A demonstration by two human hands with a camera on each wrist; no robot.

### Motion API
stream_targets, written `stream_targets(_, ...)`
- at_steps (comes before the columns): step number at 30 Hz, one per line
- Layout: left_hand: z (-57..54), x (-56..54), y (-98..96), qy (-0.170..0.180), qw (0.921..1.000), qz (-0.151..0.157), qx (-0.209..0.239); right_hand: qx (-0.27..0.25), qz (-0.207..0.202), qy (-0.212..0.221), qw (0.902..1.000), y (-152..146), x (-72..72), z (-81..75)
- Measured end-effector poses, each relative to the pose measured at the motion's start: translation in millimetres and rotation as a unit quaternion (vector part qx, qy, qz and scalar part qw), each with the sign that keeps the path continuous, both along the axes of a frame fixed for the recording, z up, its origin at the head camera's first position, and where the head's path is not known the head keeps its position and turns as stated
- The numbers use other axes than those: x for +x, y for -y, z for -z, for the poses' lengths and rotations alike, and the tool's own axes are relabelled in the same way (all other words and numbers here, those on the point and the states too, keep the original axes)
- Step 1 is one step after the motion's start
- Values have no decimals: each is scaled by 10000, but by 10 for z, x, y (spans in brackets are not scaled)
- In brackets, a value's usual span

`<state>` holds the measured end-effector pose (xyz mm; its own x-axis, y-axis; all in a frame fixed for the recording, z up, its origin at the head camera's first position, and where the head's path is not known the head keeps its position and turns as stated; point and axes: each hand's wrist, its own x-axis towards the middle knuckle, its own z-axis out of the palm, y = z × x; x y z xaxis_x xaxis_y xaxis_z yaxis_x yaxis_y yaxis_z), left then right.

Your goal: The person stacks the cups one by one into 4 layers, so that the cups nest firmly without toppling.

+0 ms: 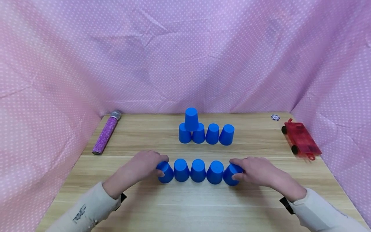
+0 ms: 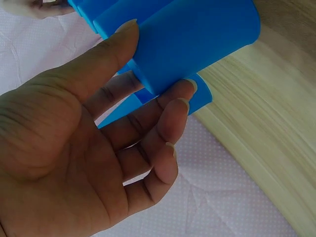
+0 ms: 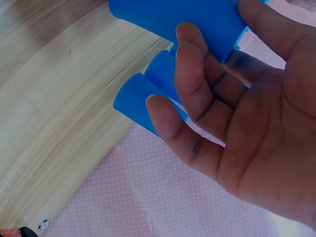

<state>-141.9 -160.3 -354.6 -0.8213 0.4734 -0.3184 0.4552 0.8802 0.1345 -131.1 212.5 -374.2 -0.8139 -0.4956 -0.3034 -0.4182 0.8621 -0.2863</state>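
Note:
Several blue plastic cups stand upside down in a front row on the table. My left hand [image 1: 143,165] holds the leftmost blue cup [image 1: 167,173] between thumb and fingers. At the row's other end, my right hand [image 1: 258,170] grips the rightmost blue cup [image 1: 230,176] the same way. Between them stand a second cup [image 1: 181,170], a middle cup [image 1: 198,171] and a fourth cup [image 1: 215,173]. In the left wrist view, the thumb lies on the held cup [image 2: 197,42]. The right wrist view shows curled fingers against its cup [image 3: 163,17].
Behind is another row of upside-down blue cups [image 1: 212,134], with one cup [image 1: 191,120] stacked across its two leftmost. A purple glitter microphone [image 1: 105,133] lies at left. A red toy car [image 1: 302,138] and a poker chip [image 1: 275,117] lie at right. Pink dotted cloth [image 1: 185,64] surrounds the table.

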Motion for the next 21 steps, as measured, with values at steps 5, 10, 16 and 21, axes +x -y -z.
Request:
stream_targets(5,12,-8,9,-98,9999,-4,-60,56,-95,-61,9999,9,-4,-22)
stream_targets(10,29,-13,28,-239,9997,96,-28,158,-43,-128,9998,-18,-18,-76)
stream_targets(16,43,-28,56,-123,9999,6,54,188,53,-290,9994,-76,-142,-286)
stream_targets(21,43,-32,73,-37,9999,45,151,143,20,-620,9980,-73,-317,-530)
